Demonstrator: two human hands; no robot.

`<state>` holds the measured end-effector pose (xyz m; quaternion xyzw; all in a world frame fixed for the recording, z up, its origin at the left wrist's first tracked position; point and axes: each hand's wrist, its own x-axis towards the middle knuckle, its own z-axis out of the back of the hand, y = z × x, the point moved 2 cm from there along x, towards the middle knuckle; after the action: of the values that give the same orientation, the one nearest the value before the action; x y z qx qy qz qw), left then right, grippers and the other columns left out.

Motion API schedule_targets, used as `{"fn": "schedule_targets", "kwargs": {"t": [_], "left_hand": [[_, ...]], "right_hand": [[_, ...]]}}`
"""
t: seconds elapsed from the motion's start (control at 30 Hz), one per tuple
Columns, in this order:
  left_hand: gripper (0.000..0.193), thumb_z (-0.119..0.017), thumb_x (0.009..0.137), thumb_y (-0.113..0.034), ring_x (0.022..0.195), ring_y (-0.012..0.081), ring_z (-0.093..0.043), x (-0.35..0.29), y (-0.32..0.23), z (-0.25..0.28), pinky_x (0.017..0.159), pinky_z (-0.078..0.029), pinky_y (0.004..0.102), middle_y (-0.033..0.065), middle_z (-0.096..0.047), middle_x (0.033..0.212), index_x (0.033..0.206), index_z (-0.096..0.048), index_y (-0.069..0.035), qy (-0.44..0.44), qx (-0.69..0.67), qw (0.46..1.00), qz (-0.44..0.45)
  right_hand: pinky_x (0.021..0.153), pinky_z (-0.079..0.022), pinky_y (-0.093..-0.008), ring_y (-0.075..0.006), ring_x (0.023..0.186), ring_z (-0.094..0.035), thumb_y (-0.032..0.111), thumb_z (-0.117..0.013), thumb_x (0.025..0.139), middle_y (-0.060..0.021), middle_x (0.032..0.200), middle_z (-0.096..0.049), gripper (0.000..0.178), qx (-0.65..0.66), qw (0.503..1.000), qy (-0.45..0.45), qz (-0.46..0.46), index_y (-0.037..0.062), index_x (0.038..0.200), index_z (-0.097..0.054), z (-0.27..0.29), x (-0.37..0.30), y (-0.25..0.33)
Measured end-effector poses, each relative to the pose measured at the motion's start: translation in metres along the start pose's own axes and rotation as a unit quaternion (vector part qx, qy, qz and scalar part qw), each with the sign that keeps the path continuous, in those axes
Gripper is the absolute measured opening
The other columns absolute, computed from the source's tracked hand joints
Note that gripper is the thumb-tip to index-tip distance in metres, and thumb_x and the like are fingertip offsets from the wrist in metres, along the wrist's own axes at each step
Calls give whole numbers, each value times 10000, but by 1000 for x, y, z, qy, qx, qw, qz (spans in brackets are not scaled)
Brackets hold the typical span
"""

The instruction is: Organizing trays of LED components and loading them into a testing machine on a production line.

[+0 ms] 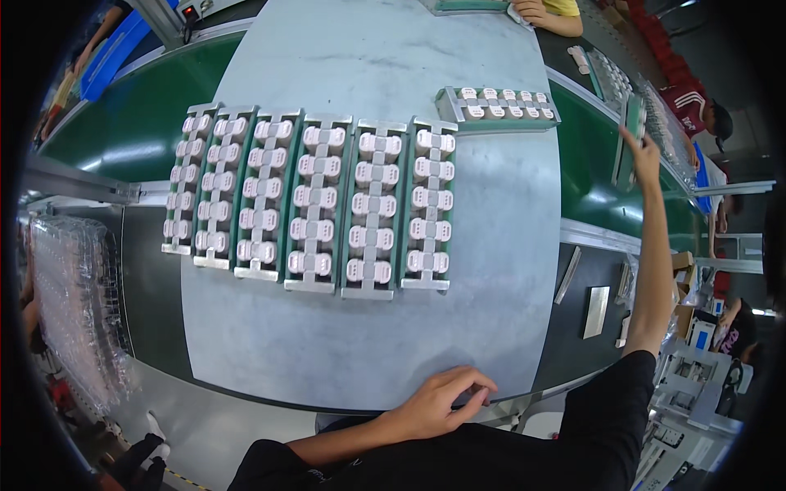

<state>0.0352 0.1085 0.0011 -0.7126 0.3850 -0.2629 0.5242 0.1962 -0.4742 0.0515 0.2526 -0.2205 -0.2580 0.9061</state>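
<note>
Six long green-sided holders (313, 200) with metal ends, each carrying paired rows of pale caps, stand side by side on the left half of my worktable (499, 286) in the head view, the only one I have. The tabletop is pale blue-grey and scuffed, with dark smudges toward its far end. A seventh holder (501, 110) lies crosswise at the right edge, well apart from the row. My right hand (648, 168) reaches out past that edge, fingers closed on one more holder (634, 114), which is tilted up over the green belt (585, 164); how tightly I have it I can't tell. My left hand (438, 403) is at the near edge, loosely curled, a gap between thumb and forefinger, nothing visible in it. Another stretch of green belt (131, 139) runs on the left, below a blue bin (119, 57). Nearer me on that side stands a plastic-wrapped stack (78, 303). On the dark surface to my right lie metal bars (597, 312), with machinery (696, 385) beyond. Across the table a co-worker in a yellow sleeve (563, 8) has a hand near another holder; farther right is a person in a maroon shirt (686, 106).
</note>
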Motion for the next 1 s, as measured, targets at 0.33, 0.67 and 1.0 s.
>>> {"fn": "schedule_targets", "kwargs": {"t": [0.33,0.67,1.0], "left_hand": [[111,-591,969,-11,821,200,-665,-7,0,1,745,-515,329,77,-672,891,1068,-643,-12,-3,12,1000,-25],[137,-609,964,-50,781,274,-635,-12,10,-4,731,-510,381,151,-618,909,1082,-581,15,-38,56,995,-76],[151,-604,953,-36,865,242,-678,-13,5,7,785,-528,341,142,-645,943,1095,-606,15,33,0,999,-12]], "right_hand": [[776,-476,-396,-276,845,-608,519,-842,735,-181,894,-643,722,-128,864,96,478,-91,1076,-661,-134,12,404],[974,-538,-429,-365,1115,-670,702,-817,618,-168,1224,-697,842,-152,880,288,347,70,1167,-729,-399,-18,483],[1063,-466,-525,-397,1280,-578,649,-718,809,-301,1428,-539,1075,-122,888,346,276,-80,1505,-346,-278,-44,481]]}}
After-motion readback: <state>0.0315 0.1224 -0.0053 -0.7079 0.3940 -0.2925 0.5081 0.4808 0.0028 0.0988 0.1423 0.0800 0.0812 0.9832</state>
